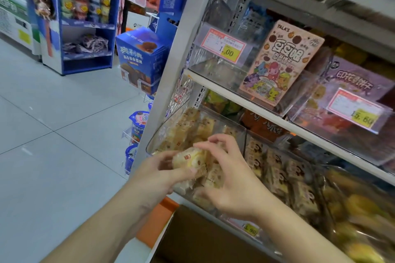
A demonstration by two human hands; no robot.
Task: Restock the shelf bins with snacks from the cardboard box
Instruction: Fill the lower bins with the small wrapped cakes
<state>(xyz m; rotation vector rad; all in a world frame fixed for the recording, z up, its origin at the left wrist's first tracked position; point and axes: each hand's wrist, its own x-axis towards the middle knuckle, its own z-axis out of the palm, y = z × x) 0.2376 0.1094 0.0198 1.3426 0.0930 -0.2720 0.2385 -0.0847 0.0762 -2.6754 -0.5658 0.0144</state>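
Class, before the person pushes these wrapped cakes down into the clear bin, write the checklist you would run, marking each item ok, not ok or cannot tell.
1. Left hand grips a wrapped cake: ok.
2. Right hand steadies the cakes: ok.
3. Cakes are over the leftmost clear bin on the lower shelf: ok.
4. Bin holds matching cakes: ok.
5. Room left in bin: cannot tell.
6. Cardboard box within reach below: ok.

Both hands, left (pixel 159 174) and right (pixel 232 186), hold wrapped cakes (pixel 192 161) over clear bin (pixel 239 132).
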